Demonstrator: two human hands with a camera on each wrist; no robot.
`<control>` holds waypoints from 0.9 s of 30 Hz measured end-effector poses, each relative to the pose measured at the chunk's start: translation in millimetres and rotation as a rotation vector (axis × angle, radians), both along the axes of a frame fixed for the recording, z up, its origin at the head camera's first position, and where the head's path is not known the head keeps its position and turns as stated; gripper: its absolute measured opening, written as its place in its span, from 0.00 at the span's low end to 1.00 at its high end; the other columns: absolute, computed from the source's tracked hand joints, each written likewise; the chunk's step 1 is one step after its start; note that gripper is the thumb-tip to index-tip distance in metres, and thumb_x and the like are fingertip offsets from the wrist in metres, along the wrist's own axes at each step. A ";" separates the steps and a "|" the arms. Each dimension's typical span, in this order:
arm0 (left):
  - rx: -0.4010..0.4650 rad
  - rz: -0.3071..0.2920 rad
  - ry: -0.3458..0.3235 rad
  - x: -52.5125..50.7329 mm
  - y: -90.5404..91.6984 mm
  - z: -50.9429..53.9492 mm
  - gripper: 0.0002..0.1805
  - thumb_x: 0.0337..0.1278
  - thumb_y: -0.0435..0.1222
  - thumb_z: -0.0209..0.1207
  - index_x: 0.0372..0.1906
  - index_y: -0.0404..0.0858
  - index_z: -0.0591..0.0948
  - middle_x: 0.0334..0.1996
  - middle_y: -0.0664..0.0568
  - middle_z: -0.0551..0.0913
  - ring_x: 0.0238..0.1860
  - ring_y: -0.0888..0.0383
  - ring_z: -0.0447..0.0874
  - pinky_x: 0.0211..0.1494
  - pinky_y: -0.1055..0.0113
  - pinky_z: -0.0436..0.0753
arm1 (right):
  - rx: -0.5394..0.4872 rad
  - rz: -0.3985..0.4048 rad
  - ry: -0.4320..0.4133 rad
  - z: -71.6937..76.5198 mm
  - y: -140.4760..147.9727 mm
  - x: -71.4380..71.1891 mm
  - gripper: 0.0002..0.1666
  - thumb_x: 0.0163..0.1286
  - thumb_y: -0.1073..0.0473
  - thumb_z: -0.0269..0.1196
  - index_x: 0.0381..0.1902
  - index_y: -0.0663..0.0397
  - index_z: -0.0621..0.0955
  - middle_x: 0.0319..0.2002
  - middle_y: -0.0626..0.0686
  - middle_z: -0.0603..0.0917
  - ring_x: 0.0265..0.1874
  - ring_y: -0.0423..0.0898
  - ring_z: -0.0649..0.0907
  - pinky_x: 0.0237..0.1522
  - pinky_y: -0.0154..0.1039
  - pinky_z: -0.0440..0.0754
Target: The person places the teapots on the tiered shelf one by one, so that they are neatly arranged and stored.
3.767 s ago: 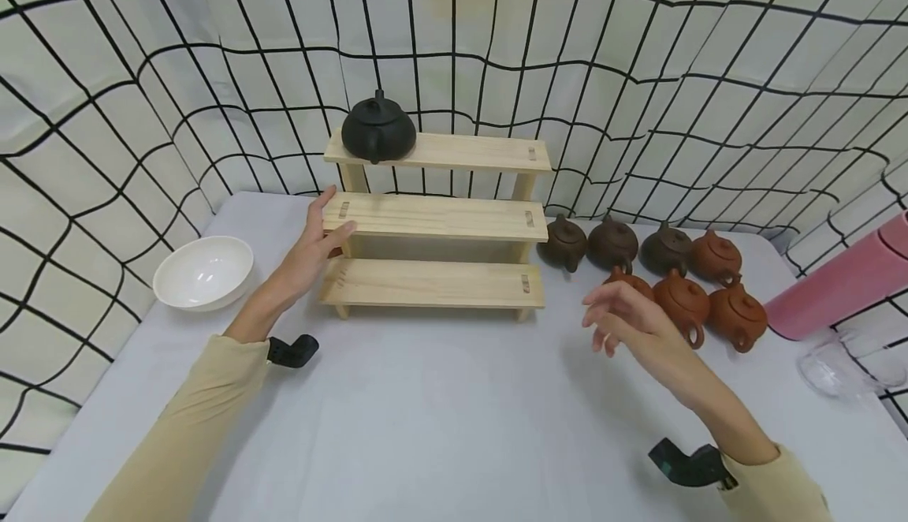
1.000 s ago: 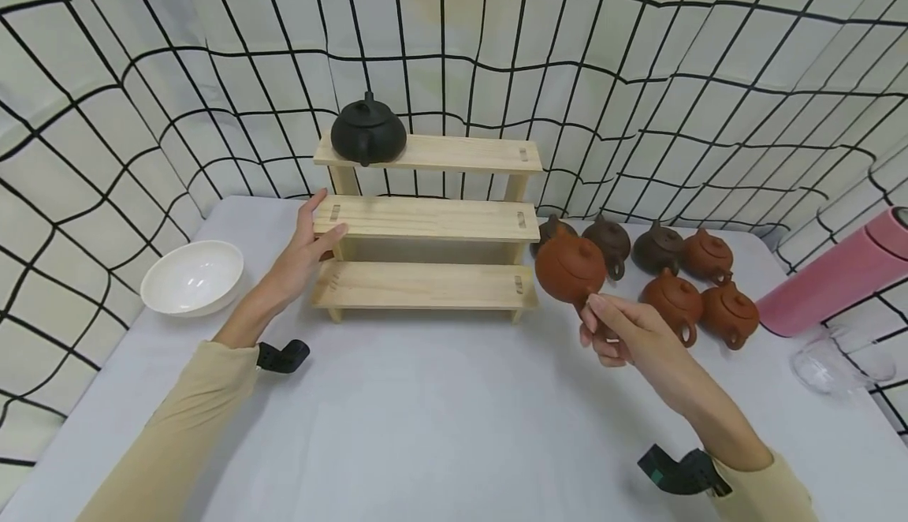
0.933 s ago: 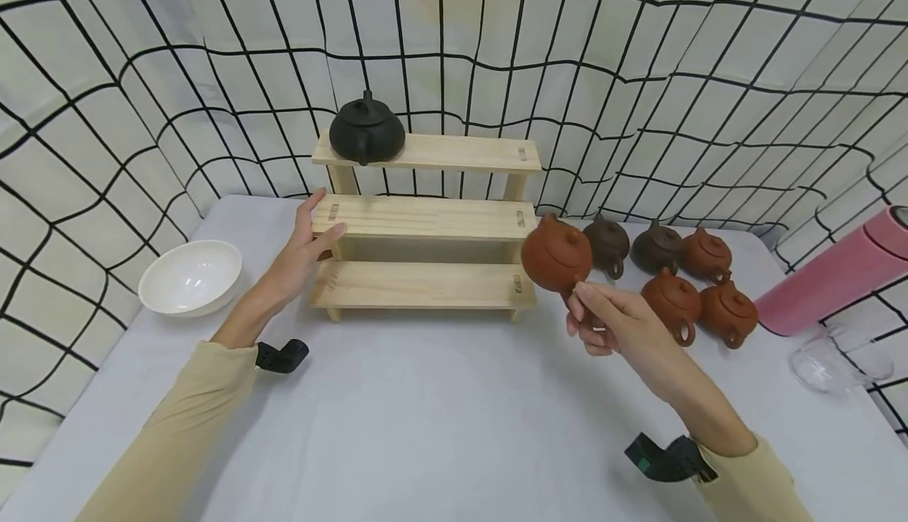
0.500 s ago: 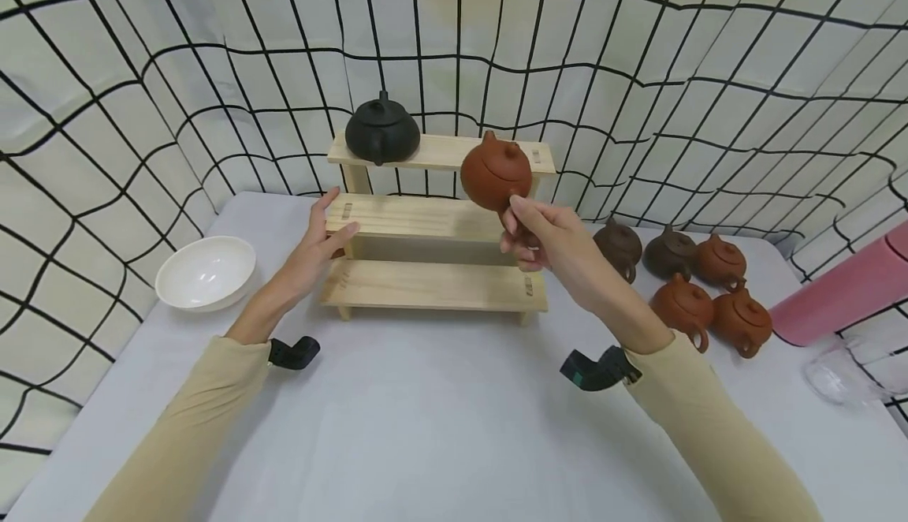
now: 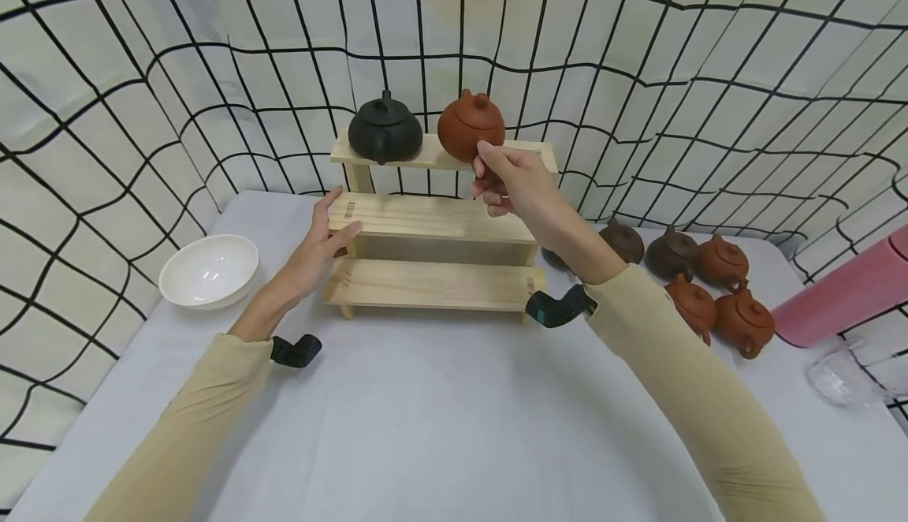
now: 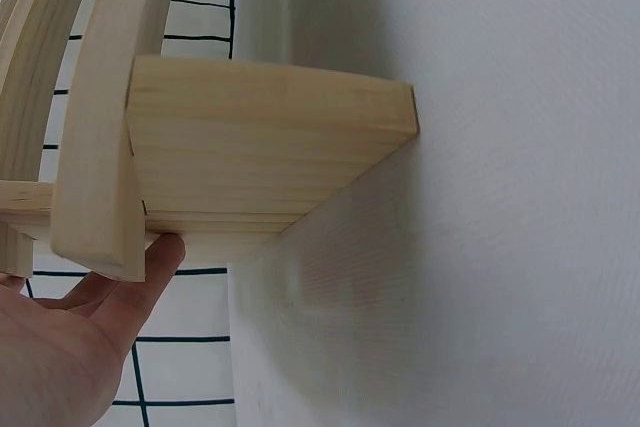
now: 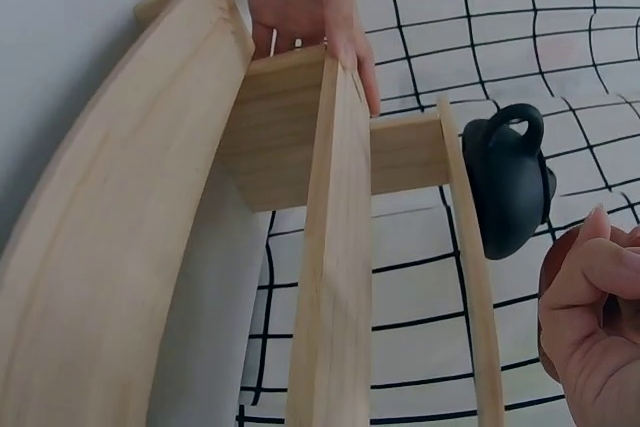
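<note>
My right hand [image 5: 521, 183] pinches the handle of a reddish-brown teapot [image 5: 470, 124] at the top tier of a three-tier wooden shelf [image 5: 433, 285]. In the right wrist view a gap separates this teapot [image 7: 552, 265], mostly hidden by the fingers, from the top board [image 7: 470, 277]. A black teapot [image 5: 385, 129] sits on the same tier, to its left. My left hand [image 5: 312, 250] grips the left end of the middle board, thumb on its upper face; in the left wrist view its fingers [image 6: 140, 292] touch the wood.
Several brown and orange teapots [image 5: 743, 321] stand right of the shelf, some partly behind my right arm. Beyond them are a pink bottle [image 5: 840, 289] and a clear glass vessel [image 5: 844, 372]. A white bowl [image 5: 209, 271] stands left. Black wire grid [image 5: 603, 65] surrounds the table.
My right hand, empty in the oldest frame, has taken the orange teapot by its handle and carried it up and left to the top tier. My left hand keeps its grip.
</note>
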State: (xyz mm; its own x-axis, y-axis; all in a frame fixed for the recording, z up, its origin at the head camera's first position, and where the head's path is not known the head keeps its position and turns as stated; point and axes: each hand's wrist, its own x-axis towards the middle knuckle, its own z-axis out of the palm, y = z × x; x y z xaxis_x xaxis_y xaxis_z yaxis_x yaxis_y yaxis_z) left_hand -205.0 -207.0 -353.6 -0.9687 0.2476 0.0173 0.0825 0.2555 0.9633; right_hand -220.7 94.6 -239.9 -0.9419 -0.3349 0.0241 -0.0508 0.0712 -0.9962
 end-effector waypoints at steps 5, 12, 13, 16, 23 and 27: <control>0.003 0.005 -0.005 0.2 -1.1 -0.6 0.46 0.83 0.45 0.45 0.84 0.45 0.27 0.84 0.41 0.28 0.83 0.41 0.39 0.81 0.41 0.50 | 0.009 -0.029 -0.028 -0.3 -7.4 -13.6 0.22 0.87 0.50 0.49 0.38 0.64 0.74 0.28 0.52 0.77 0.22 0.41 0.68 0.24 0.31 0.67; 0.012 -0.003 0.005 1.0 -1.1 -0.4 0.45 0.83 0.44 0.46 0.84 0.46 0.27 0.84 0.41 0.29 0.83 0.43 0.37 0.82 0.42 0.48 | 0.039 -0.029 -0.044 -4.1 -10.0 -23.2 0.23 0.88 0.50 0.47 0.39 0.66 0.74 0.28 0.52 0.77 0.22 0.41 0.69 0.24 0.31 0.68; 0.011 -0.005 0.007 1.2 -0.8 -0.3 0.45 0.83 0.44 0.46 0.84 0.46 0.28 0.84 0.40 0.29 0.83 0.43 0.36 0.82 0.42 0.47 | 0.036 -0.026 -0.048 -4.6 -10.0 -23.9 0.23 0.88 0.50 0.47 0.40 0.66 0.74 0.28 0.52 0.77 0.22 0.41 0.68 0.24 0.31 0.67; 0.008 -0.007 0.010 1.1 -0.4 -0.4 0.45 0.83 0.45 0.45 0.84 0.46 0.27 0.84 0.41 0.29 0.83 0.43 0.36 0.82 0.42 0.47 | 0.040 -0.016 -0.047 -6.1 -10.6 -25.9 0.23 0.88 0.50 0.48 0.39 0.66 0.74 0.27 0.52 0.77 0.22 0.41 0.69 0.25 0.32 0.67; 0.013 -0.006 0.010 0.7 -0.3 0.5 0.45 0.83 0.45 0.45 0.84 0.46 0.27 0.84 0.40 0.30 0.83 0.42 0.39 0.82 0.42 0.49 | 0.062 -0.013 -0.029 -5.7 -14.1 -29.4 0.23 0.87 0.51 0.49 0.38 0.65 0.74 0.27 0.52 0.77 0.21 0.41 0.68 0.24 0.31 0.66; 0.007 -0.007 0.013 0.9 -0.3 0.4 0.45 0.83 0.44 0.45 0.84 0.45 0.27 0.84 0.39 0.30 0.83 0.41 0.39 0.81 0.41 0.48 | 0.090 0.005 -0.024 -5.5 -16.1 -29.4 0.22 0.87 0.50 0.48 0.37 0.61 0.75 0.28 0.53 0.77 0.21 0.40 0.67 0.24 0.31 0.66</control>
